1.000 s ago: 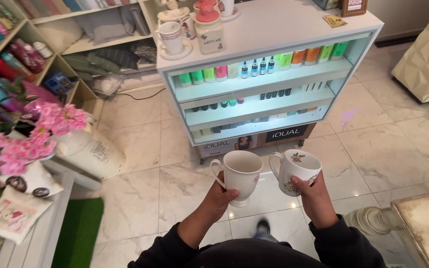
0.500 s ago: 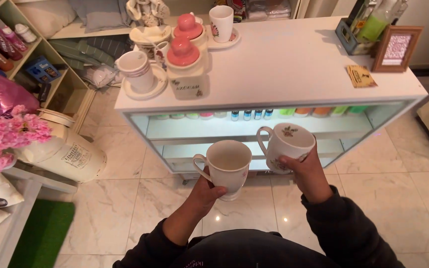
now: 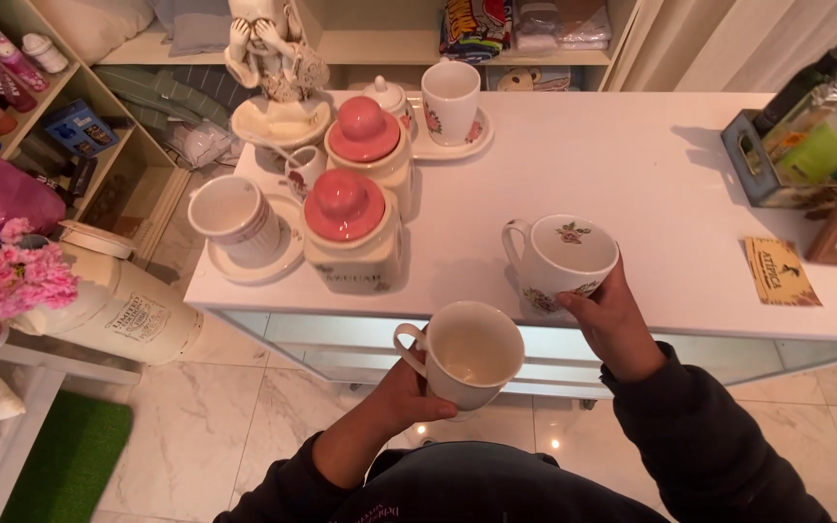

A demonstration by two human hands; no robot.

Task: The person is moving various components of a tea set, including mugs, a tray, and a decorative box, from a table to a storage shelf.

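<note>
I hold two mugs in front of a white counter [image 3: 632, 165]. My left hand [image 3: 401, 392] grips a plain cream mug [image 3: 472, 353] by its base and handle, in the air just short of the counter's front edge. My right hand [image 3: 607, 315] holds a white mug with a flower print [image 3: 561, 260] from its near side, low over the counter top; whether it touches the surface I cannot tell. Both mugs are upright and look empty.
On the counter's left stand two cream jars with pink lids [image 3: 353, 228], a cup on a saucer [image 3: 239, 223], another floral cup on a saucer [image 3: 450, 102] and a figurine [image 3: 273, 58]. A box of bottles [image 3: 787, 145], a frame and a card [image 3: 779, 271] are at right. Pink flowers [image 3: 2, 286] at left.
I have come closer to the counter. Both mugs moved forward; the floral mug is now over the counter top, the plain mug near its front edge.
</note>
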